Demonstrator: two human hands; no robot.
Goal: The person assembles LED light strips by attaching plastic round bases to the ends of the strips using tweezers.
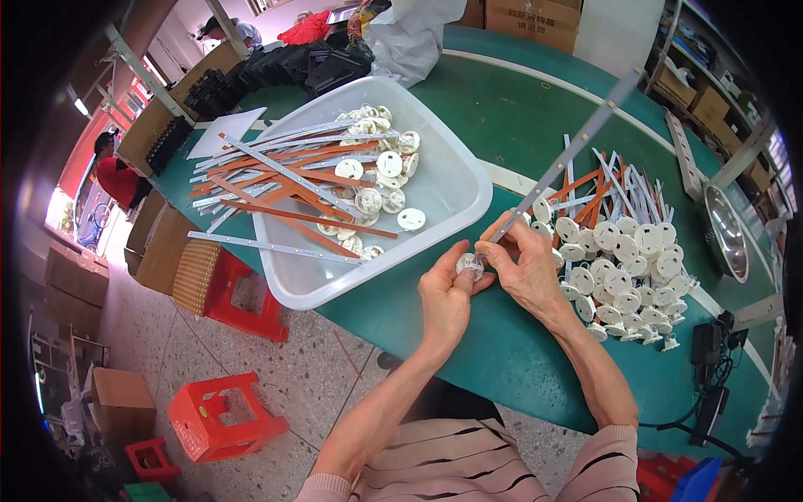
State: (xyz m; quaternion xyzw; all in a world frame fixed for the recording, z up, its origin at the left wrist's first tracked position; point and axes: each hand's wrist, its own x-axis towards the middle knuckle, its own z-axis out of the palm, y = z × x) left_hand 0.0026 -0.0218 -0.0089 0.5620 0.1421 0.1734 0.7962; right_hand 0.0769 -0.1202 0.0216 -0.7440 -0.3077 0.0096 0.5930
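Observation:
My left hand (447,294) is closed on a small round white plastic cap (470,266), low over the near edge of the green table. Right beside it, my right hand (529,269) pinches the lower end of a long narrow LED strip (570,151), which slants up and away to the right. The strip's lower end is close to the cap; whether they are joined is hidden by my fingers. To the left, a white plastic tub (456,197) holds strips with round white caps. A heap of similar white caps (623,272) and strips lies right of my right hand.
Black parts (293,67) and a white bag (410,42) lie at the table's far side. A round metal bowl (726,234) and black power adapters (709,351) sit at the right. Red stools (222,418) stand on the floor at left. Two people are in the background.

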